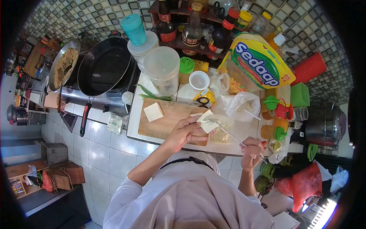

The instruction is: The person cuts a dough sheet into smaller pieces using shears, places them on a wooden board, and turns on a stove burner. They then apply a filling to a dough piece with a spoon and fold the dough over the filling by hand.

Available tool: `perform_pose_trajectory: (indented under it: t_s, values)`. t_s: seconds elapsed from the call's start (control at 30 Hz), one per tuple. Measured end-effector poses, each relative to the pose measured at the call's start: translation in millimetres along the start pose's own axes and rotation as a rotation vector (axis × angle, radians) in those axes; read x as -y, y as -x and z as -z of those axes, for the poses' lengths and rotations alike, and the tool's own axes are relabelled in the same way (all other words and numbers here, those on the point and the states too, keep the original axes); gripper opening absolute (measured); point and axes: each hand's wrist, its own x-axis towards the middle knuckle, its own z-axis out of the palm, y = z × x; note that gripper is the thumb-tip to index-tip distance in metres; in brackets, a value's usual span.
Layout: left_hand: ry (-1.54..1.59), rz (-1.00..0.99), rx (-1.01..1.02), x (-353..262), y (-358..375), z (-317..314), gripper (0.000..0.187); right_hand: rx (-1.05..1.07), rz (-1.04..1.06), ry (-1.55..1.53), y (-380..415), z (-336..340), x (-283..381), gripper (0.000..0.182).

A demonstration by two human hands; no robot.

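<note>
My left hand (pixel 183 133) holds a pale square wrapper or slice (pixel 208 121) between thumb and fingers, above the right part of a wooden cutting board (pixel 171 114). In my right hand (pixel 252 152) is a long metal utensil (pixel 228 133), its far end touching the square. A stack of similar pale squares (pixel 153 112) lies on the board's left side. Just right of my left hand, a clear plastic pack (pixel 222 133) rests on the counter. What is smeared on the held square is too small to tell.
A black frying pan (pixel 103 68) and a pan of brown food (pixel 65 68) stand on the stove at left. Lidded tubs (pixel 162 72), a white bowl (pixel 199 80), a plastic bag (pixel 244 107) and a yellow Sedaap packet (pixel 255 63) stand behind the board.
</note>
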Motion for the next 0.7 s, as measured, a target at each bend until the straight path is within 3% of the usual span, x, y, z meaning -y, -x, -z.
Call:
perform_pose_trajectory:
  t_s: [0.2,0.3,0.4,0.5,0.6,0.67,0.7]
  values:
    - [0.006,0.004,-0.005,0,1,1,0.039,-0.104,-0.047,-0.117,4,-5,1,0.025]
    - [-0.008,-0.015,-0.019,1,2,2,0.039,-0.01,-0.025,0.017,2,-6,1,0.025]
    - [0.023,-0.018,-0.046,2,2,2,0.04,-0.133,-0.122,-0.083,6,-2,3,0.023]
    - [0.035,-0.039,-0.024,1,1,1,0.04,0.018,-0.028,0.001,6,-3,4,0.022]
    - [-0.006,-0.003,-0.012,0,2,3,0.039,-0.077,-0.167,0.004,10,0,5,0.022]
    - [0.002,-0.025,-0.01,0,3,2,0.039,-0.017,0.029,0.08,1,-5,3,0.023]
    - [0.001,-0.024,-0.008,0,2,2,0.039,-0.018,0.029,0.081,3,-4,3,0.023]
